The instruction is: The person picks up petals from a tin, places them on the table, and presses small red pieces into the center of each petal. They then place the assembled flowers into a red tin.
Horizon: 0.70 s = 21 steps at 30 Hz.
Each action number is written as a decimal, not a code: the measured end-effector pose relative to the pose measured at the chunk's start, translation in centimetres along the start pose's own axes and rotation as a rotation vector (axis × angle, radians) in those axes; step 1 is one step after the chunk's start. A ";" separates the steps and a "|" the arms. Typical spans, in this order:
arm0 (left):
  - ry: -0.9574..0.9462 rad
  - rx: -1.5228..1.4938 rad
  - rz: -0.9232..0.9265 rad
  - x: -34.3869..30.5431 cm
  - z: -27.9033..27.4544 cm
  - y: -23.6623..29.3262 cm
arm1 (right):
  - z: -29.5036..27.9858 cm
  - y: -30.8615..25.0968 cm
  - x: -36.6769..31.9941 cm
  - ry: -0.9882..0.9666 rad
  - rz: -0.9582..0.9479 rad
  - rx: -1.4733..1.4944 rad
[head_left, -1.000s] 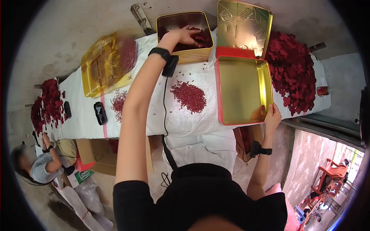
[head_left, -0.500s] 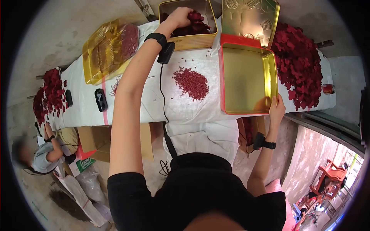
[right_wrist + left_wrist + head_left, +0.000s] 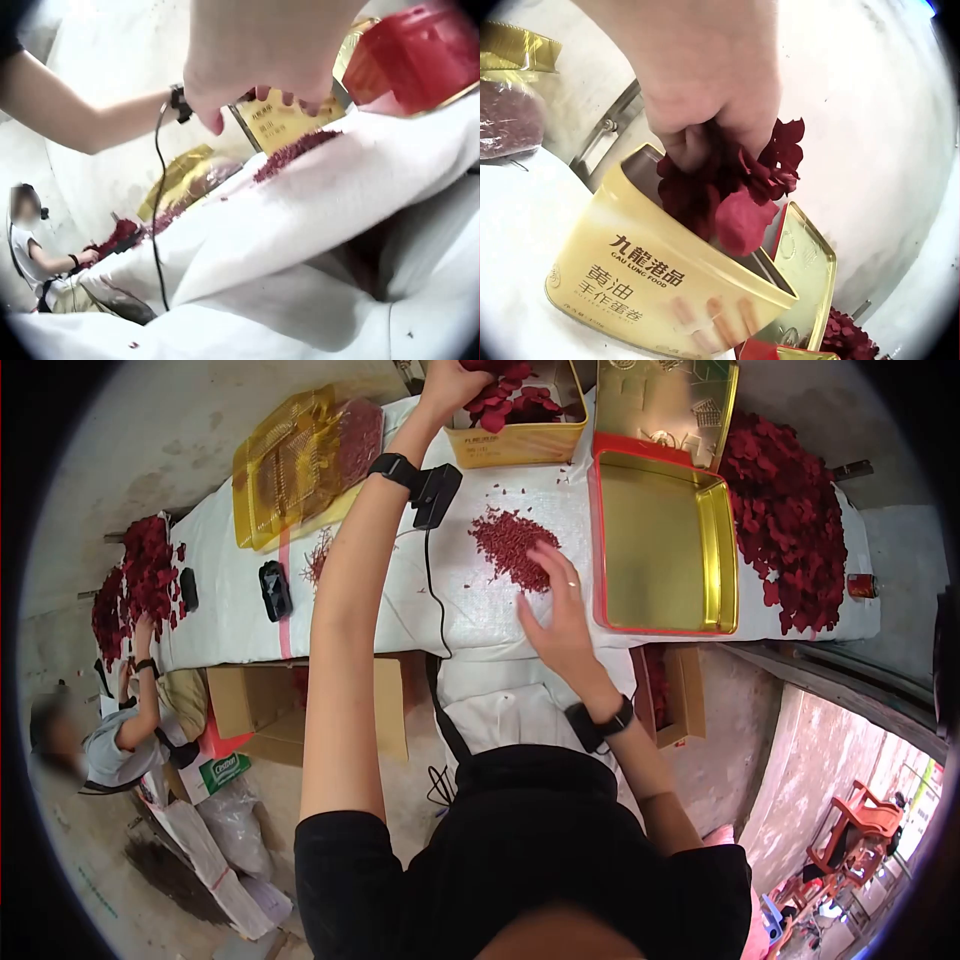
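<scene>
My left hand [image 3: 705,97] grips a clump of dark red flower petals [image 3: 742,217] over the mouth of a yellow tin [image 3: 660,262]. More petals lie inside that tin in the head view. My right hand [image 3: 568,622] has its fingers spread, thumb apart, with nothing held. Its fingertips overlap the edge of a heap of small dark red bits [image 3: 500,540] on the white sheet. Right of this hand sits a red-rimmed tin [image 3: 665,540] with a gold inside, its embossed lid [image 3: 665,400] raised behind it.
A big mound of red petals [image 3: 790,530] lies at the right, beside a small can [image 3: 861,586]. Left are a yellow plastic tray [image 3: 285,470], a black object [image 3: 273,592] and another petal heap [image 3: 150,570], where another person [image 3: 125,720] works. A cable [image 3: 432,600] crosses the sheet [image 3: 380,625].
My left hand has lifted petals up from inside the yellow tin. My right hand has let go of the red-rimmed tin's edge and moved left to the heap of bits.
</scene>
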<state>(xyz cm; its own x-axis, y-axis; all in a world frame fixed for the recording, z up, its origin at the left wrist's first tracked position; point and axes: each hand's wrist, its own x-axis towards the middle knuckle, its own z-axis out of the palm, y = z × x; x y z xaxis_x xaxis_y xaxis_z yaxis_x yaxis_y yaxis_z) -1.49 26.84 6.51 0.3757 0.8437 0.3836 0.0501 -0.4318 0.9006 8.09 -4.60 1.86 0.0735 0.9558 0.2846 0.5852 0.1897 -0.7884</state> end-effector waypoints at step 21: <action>0.068 0.030 0.061 -1.8 -0.9 0.3 | 8.2 6.8 6.8 0.132 -0.019 -0.288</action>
<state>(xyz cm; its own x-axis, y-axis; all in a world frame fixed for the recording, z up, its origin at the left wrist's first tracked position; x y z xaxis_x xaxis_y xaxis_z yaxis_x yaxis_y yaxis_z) -2.98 25.45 6.21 0.3150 0.8348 0.4515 0.0572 -0.4915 0.8690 5.94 5.00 -6.09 0.1540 0.9116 0.3811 0.7906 0.1176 -0.6009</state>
